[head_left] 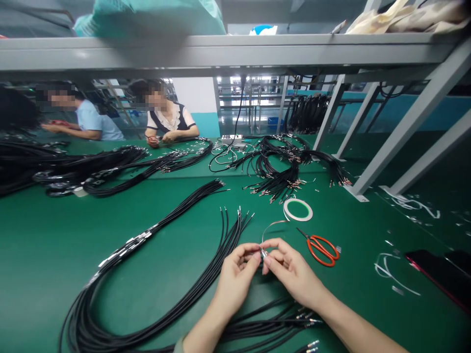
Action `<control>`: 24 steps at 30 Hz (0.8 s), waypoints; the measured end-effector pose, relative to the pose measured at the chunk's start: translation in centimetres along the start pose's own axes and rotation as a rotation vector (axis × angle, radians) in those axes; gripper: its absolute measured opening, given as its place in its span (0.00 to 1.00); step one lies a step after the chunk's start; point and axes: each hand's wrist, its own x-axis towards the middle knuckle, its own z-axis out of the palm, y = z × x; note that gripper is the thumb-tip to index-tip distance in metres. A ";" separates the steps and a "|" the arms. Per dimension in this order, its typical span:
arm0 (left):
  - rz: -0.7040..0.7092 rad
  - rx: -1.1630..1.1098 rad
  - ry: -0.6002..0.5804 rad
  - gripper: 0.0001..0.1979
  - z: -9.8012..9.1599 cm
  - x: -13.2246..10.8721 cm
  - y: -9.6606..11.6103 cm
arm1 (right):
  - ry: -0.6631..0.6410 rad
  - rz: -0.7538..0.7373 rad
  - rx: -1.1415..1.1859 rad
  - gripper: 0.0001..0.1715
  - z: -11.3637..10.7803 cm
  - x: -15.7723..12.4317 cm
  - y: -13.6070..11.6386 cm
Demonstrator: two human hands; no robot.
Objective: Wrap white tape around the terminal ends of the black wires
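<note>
My left hand (238,270) and my right hand (291,267) meet over the green table, fingertips pinched together. Both are closed on a small silver piece (264,253), which looks like the metal end of a cable; the fingers hide most of it. A thin strip of tape (270,226) rises from my fingertips towards a white tape roll (298,210) lying flat. Orange-handled scissors (322,251) rest to the right of my right hand. A bundle of black cables (176,308) curves in a wide loop at my left, and more cable ends (307,318) lie below my right forearm.
Heaps of black cables (277,171) lie at the back of the green table (176,255). Grey metal legs (395,132) carry a shelf (235,53) overhead. Two people sit across the table. White tape scraps (386,267) and a dark red-edged object (437,274) lie at right.
</note>
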 end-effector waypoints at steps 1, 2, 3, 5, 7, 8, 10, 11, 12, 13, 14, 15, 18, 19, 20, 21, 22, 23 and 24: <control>0.000 -0.017 -0.012 0.13 0.1 -0.1 0.0 | -0.006 -0.002 0.012 0.17 0.0 0.0 0.0; 0.001 -0.036 -0.021 0.13 0.2 -0.1 -0.1 | -0.012 -0.003 0.023 0.17 0.1 0.0 0.0; 0.000 -0.059 -0.027 0.13 0.3 -0.1 -0.2 | -0.019 -0.003 0.029 0.17 0.1 0.0 0.0; -0.015 -0.104 -0.032 0.12 0.4 -0.1 -0.3 | -0.035 -0.004 0.021 0.16 0.2 -0.1 0.0; -0.039 -0.132 -0.040 0.11 0.4 0.0 -0.4 | -0.049 -0.006 -0.007 0.16 0.2 -0.2 -0.1; -0.051 -0.139 -0.044 0.11 0.4 0.1 -0.4 | -0.056 -0.007 -0.024 0.16 0.2 -0.3 -0.1; -0.071 -0.143 -0.048 0.11 0.3 0.1 -0.3 | -0.068 -0.009 -0.057 0.16 0.2 -0.4 -0.3; -0.078 -0.143 -0.051 0.11 0.3 0.1 -0.3 | -0.074 -0.009 -0.075 0.16 0.2 -0.5 -0.3; -0.081 -0.142 -0.055 0.10 0.2 0.1 -0.3 | -0.079 -0.011 -0.096 0.16 0.1 -0.5 -0.4; -0.081 -0.137 -0.061 0.10 0.2 0.1 -0.3 | -0.083 -0.015 -0.118 0.16 0.1 -0.6 -0.4; -0.077 -0.128 -0.065 0.09 0.2 0.1 -0.3 | -0.087 -0.020 -0.142 0.16 0.1 -0.6 -0.5; -0.072 -0.114 -0.066 0.09 0.2 0.1 -0.3 | -0.090 -0.025 -0.164 0.16 0.1 -0.6 -0.5; -0.058 -0.072 -0.051 0.09 0.2 0.1 -0.4 | -0.090 -0.048 -0.214 0.17 0.0 -0.7 -0.5; -0.056 -0.064 -0.049 0.09 0.3 0.1 -0.3 | -0.085 -0.059 -0.228 0.17 0.0 -0.7 -0.4; -0.056 -0.057 -0.047 0.09 0.3 0.0 -0.3 | -0.080 -0.072 -0.244 0.18 0.0 -0.8 -0.4; -0.057 -0.050 -0.045 0.09 0.3 0.0 -0.2 | -0.076 -0.087 -0.262 0.18 0.0 -0.8 -0.4; -0.059 -0.043 -0.044 0.08 0.3 0.0 -0.2 | -0.074 -0.101 -0.282 0.18 0.0 -0.8 -0.4; -0.061 -0.035 -0.045 0.08 0.3 0.0 -0.1 | -0.075 -0.110 -0.303 0.19 -0.1 -0.8 -0.4; -0.063 -0.026 -0.047 0.08 0.2 -0.1 -0.1 | -0.078 -0.113 -0.322 0.21 -0.1 -0.8 -0.4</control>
